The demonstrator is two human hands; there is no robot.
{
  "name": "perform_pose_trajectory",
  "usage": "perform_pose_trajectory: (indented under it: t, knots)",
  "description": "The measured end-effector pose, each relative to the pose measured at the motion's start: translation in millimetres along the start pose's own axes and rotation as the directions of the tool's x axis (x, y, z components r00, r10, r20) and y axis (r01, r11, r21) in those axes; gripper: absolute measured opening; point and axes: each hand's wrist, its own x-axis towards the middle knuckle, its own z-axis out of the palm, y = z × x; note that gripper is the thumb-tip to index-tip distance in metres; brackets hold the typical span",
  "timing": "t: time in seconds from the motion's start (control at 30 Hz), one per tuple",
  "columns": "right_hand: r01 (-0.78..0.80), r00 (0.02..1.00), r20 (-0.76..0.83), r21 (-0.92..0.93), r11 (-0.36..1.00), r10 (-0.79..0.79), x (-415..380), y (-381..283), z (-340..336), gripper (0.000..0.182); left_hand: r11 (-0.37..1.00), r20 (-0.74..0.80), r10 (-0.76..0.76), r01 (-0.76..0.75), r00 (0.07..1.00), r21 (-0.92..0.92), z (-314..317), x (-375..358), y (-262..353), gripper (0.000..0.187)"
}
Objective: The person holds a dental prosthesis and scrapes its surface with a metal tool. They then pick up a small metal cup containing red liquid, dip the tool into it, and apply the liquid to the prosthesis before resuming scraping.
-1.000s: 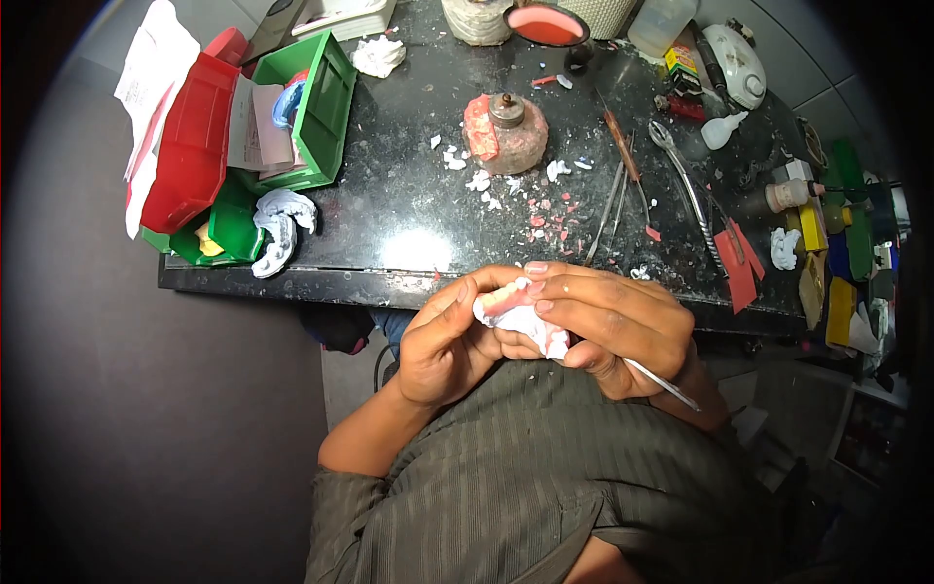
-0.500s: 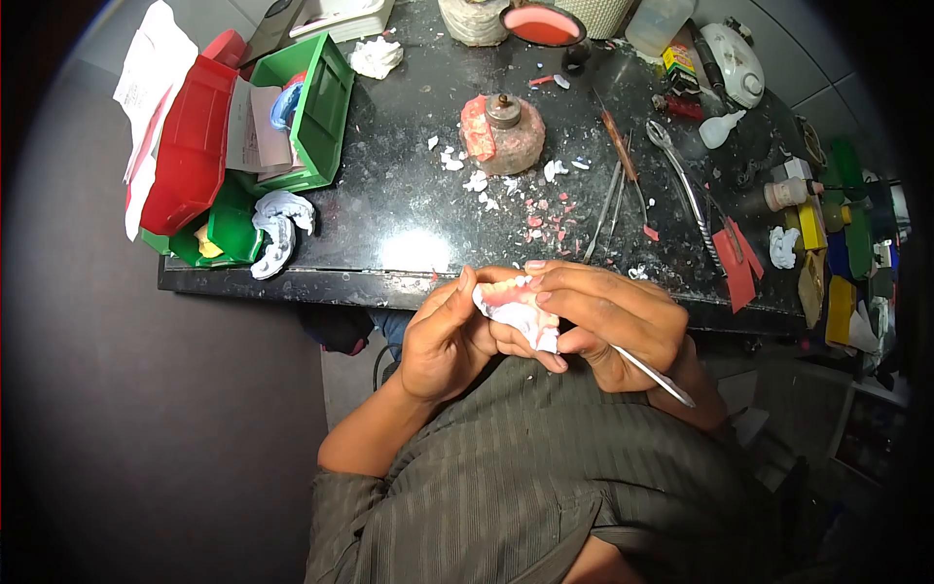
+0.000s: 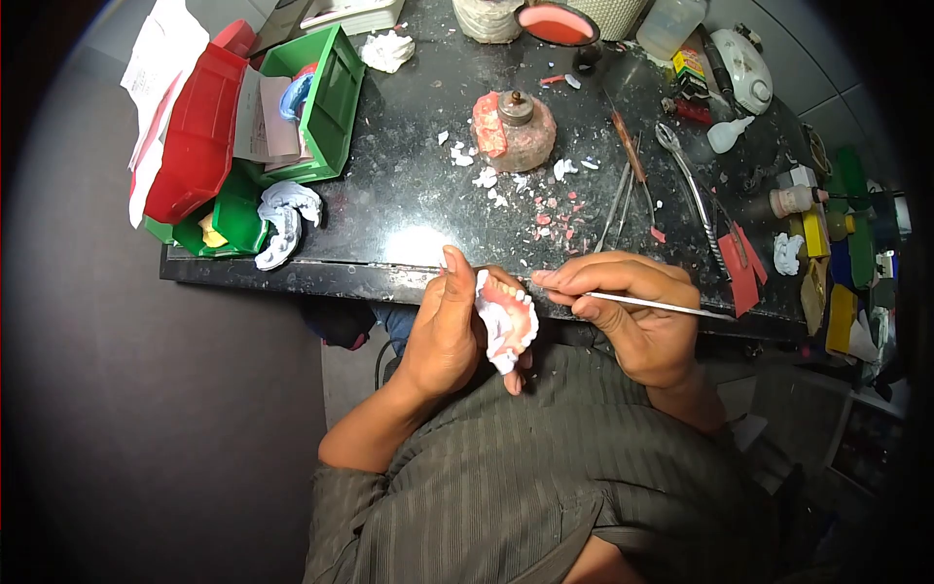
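My left hand [image 3: 446, 336] grips a white plaster dental cast [image 3: 506, 326] that carries pink wax and a row of teeth, turned on edge just below the black worktop [image 3: 409, 204]. My right hand [image 3: 628, 311] pinches a thin metal carving tool [image 3: 652, 305] like a pen, its tip pointing left at the cast's upper edge and its handle running out to the right. The two hands sit close together over my lap, above a striped grey shirt.
On the worktop stand a spirit lamp [image 3: 516, 127] smeared with pink wax, metal instruments [image 3: 623, 185], pliers [image 3: 693, 195], wax crumbs and plaster chips. Red and green bins [image 3: 321, 107] with papers lie at left, another plaster cast [image 3: 284, 219] beside them. Bottles and small boxes crowd the right.
My right hand has let go of the cast and drawn back to the right, swinging the tool level. My left hand turned the cast on edge, teeth side toward the tool.
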Motion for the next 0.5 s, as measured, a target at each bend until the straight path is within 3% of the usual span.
perform_pose_trajectory:
  t: [0.07,0.2,0.33,0.4,0.5]
  knots:
    - [0.024,0.999,0.031,-0.020,0.999,-0.024,1.2,0.0,-0.4,0.012,0.994,-0.100,-0.021,0.032,0.995,0.104,5.6,-1.0,3.2,0.078]
    - [0.022,0.995,0.095,-0.043,0.999,-0.018,-1.6,-1.4,4.6,0.012,0.989,-0.297,-0.074,0.108,0.952,0.101,20.9,-1.6,14.9,0.070]
    - [0.034,0.996,0.080,-0.068,0.997,-0.029,-2.2,-2.7,5.8,0.012,0.992,-0.259,-0.032,0.062,0.965,0.107,12.4,2.1,10.0,0.070]
    - [0.032,0.997,0.071,-0.050,0.998,-0.028,-4.4,-2.1,6.9,0.011,0.994,-0.241,0.048,-0.023,0.969,0.108,9.2,4.3,4.3,0.057]
    - [0.048,0.997,0.059,-0.059,0.997,-0.045,-5.3,-1.4,8.0,0.010,0.993,-0.255,0.072,-0.045,0.964,0.109,9.5,6.3,2.2,0.056]
